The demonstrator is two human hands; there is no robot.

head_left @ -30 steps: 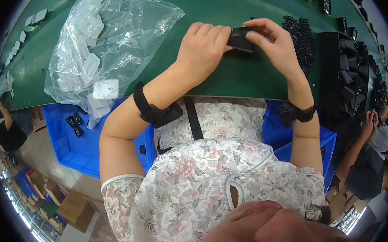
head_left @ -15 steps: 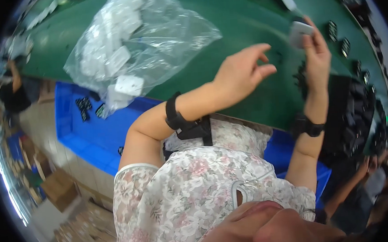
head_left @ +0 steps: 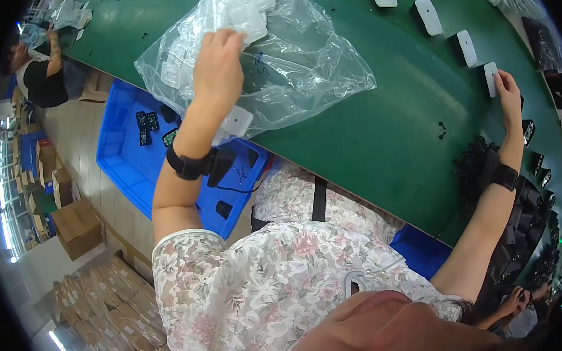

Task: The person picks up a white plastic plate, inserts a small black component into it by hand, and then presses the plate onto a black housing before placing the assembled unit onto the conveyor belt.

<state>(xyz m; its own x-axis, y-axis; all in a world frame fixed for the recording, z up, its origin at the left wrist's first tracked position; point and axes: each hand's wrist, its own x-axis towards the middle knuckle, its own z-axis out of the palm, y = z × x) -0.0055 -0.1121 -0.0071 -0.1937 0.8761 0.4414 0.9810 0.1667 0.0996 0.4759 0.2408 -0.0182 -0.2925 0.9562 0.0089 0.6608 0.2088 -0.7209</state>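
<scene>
My left hand (head_left: 218, 69) reaches over a clear plastic bag (head_left: 317, 85) filled with white plastic covers (head_left: 254, 24). Its fingers are bent together at the pile, and what they grip, if anything, is hidden. On the right, my right hand (head_left: 508, 91) pinches the near end of a black case with a white cover (head_left: 490, 79). That case sits on the green table (head_left: 370, 143), at the near end of a row of similar cases, including one (head_left: 466, 48) just beyond it.
Open black cases with circuit boards (head_left: 529, 132) line the right side near a heap of black parts (head_left: 516, 224). A blue bin (head_left: 131, 179) with several dark pieces stands below the table edge. Another person (head_left: 46, 74) works at the far left.
My left hand has moved left and up from over the table onto the bag. My right hand has carried the white-covered case rightward to the row. The whole view has shifted.
</scene>
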